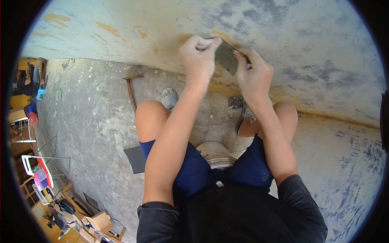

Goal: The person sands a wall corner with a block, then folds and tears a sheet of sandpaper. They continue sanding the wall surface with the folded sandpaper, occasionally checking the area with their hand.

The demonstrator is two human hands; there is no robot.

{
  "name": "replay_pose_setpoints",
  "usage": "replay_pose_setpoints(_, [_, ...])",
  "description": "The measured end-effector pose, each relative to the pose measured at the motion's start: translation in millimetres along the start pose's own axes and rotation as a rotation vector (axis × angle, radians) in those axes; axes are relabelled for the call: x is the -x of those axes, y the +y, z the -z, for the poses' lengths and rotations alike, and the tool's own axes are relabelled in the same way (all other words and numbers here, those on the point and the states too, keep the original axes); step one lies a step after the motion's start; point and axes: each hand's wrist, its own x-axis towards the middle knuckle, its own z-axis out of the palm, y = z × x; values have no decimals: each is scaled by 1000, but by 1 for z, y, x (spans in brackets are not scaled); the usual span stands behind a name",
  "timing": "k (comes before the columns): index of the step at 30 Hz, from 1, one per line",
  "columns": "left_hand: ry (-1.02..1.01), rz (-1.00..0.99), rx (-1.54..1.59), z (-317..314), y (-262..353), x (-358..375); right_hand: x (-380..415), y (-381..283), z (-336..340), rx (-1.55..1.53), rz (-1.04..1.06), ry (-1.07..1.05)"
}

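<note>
A dark grey piece of sandpaper (227, 59) is stretched between my two hands, close to the patchy wall (279, 44). My left hand (198, 56) pinches its left edge between thumb and curled fingers. On the opposite edge, my right hand (254, 72) grips it the same way, and the sheet bends slightly. Pale dust coats both hands. Bare ochre patches and grey smudges show on the wall around them.
Between my knees is a whitish bucket (214, 153). A wooden-handled tool (131, 91) and a dark sheet (135, 159) lie on the concrete floor (93, 121). Chairs (42, 176), cardboard boxes (100, 222) and a person (30, 81) are at far left.
</note>
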Motion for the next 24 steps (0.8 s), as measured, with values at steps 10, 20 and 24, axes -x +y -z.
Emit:
replay_pose_setpoints(10, [14,4,-4,5,-2,-5,-4,-7,-4,-17,12,-7])
replay_pose_setpoints(20, [23,27,4,6,1,-4,-6,-4,-4,-58,28,-16])
replay_pose_setpoints(24, [-4,-20,-44,-2,-1,3,1,-4,4,-28,-70,-12])
